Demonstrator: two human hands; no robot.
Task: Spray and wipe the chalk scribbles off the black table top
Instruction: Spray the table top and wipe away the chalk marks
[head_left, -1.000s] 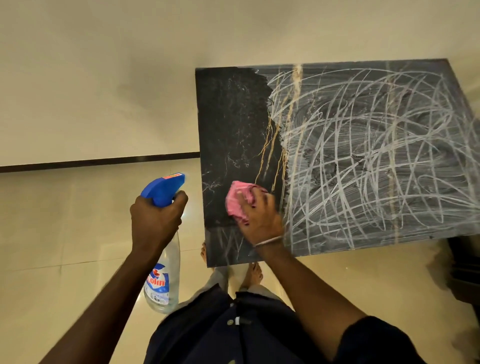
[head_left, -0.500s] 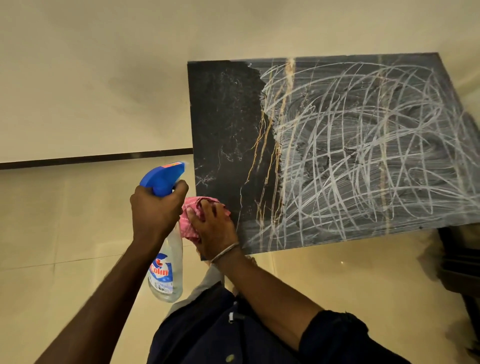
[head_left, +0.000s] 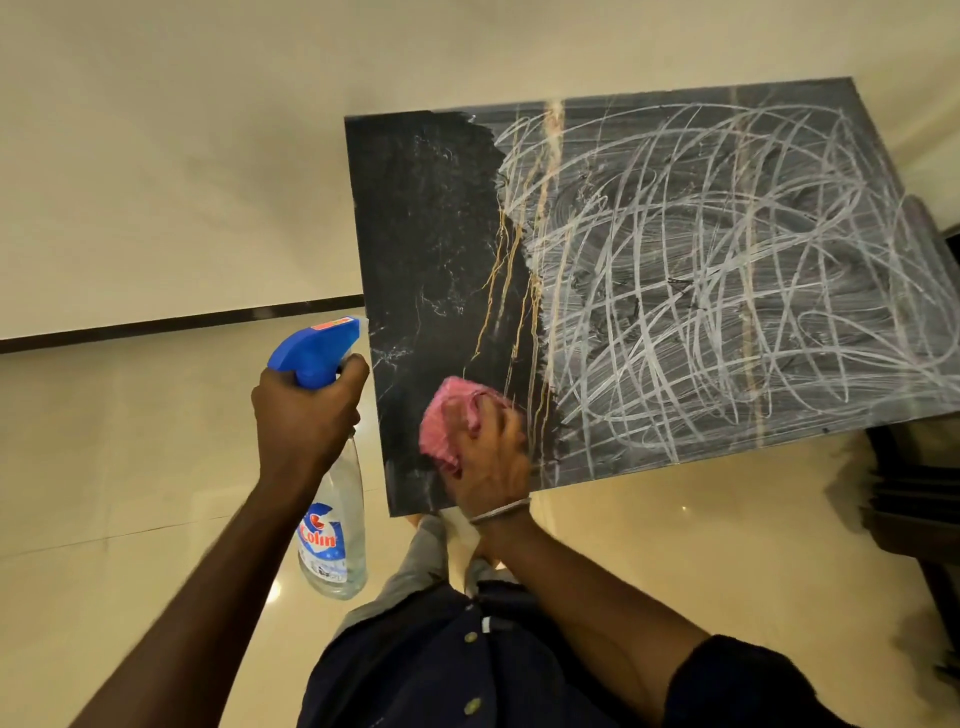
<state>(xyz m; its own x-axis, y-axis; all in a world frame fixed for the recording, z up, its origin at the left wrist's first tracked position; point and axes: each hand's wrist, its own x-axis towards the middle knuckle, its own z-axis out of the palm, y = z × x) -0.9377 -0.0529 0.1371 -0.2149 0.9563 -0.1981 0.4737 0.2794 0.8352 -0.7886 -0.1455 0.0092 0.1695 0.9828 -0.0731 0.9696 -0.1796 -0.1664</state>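
Cloth (head_left: 451, 428), soft and light, lies bunched under the right hand (head_left: 491, 465) at the desk's (head_left: 415, 218) near edge; left-hand (head_left: 304, 415) fingers wrap the bottle's (head_left: 332, 525) neck. Chalk (head_left: 701, 291) covers the right side.

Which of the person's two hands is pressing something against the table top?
The right hand, pressing the pink cloth on the black table top; the left hand holds the spray bottle beside it.
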